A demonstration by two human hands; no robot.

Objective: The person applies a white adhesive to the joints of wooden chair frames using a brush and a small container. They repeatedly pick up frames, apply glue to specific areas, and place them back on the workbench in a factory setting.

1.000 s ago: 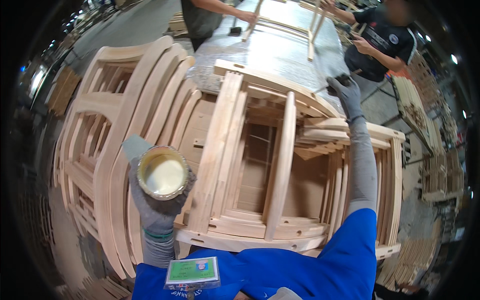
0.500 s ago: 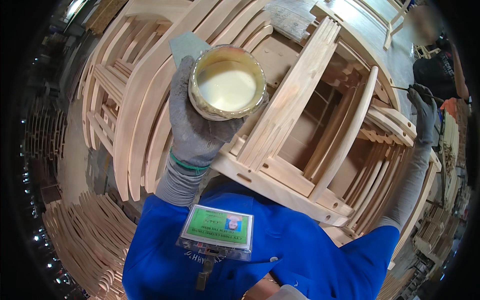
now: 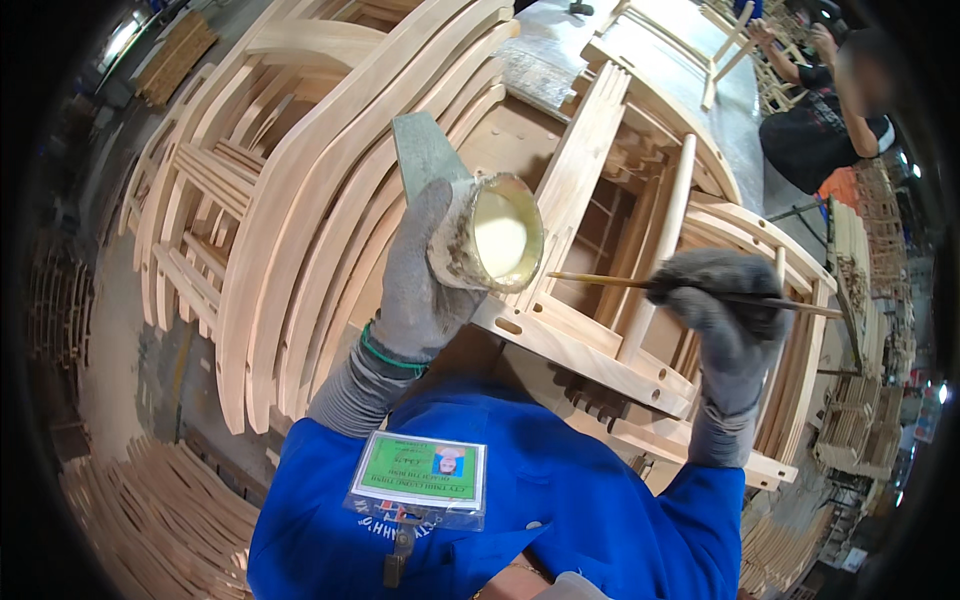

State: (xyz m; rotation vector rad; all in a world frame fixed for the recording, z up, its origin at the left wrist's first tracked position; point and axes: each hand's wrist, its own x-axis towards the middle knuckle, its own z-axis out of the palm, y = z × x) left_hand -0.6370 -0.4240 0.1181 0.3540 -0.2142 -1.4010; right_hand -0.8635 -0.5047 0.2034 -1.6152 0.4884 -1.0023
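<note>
My left hand [image 3: 415, 270], in a grey glove, is closed around a crusted cup [image 3: 455, 240] that is tilted to the right. Cream-coloured liquid [image 3: 498, 237] shows inside it. A flat grey-green piece [image 3: 425, 150] sticks up beside the cup from the same hand; how it is held is hidden. My right hand [image 3: 725, 310], also gloved, grips a thin stick [image 3: 600, 281]. Its yellowish tip points left, just short of the cup's rim. Beneath both hands lies a pale wooden frame [image 3: 590, 365] with slots cut in its near rail.
Curved wooden frames [image 3: 310, 180] stand stacked on the left. More curved pieces [image 3: 150, 500] are piled at lower left. A person in a dark shirt [image 3: 815, 140] is at upper right, beyond the frame. Stacked wooden parts [image 3: 860, 430] line the right side.
My right hand has come inward from the far right, bringing the stick toward the cup. The cup has tipped over to the right and sits slightly lower.
</note>
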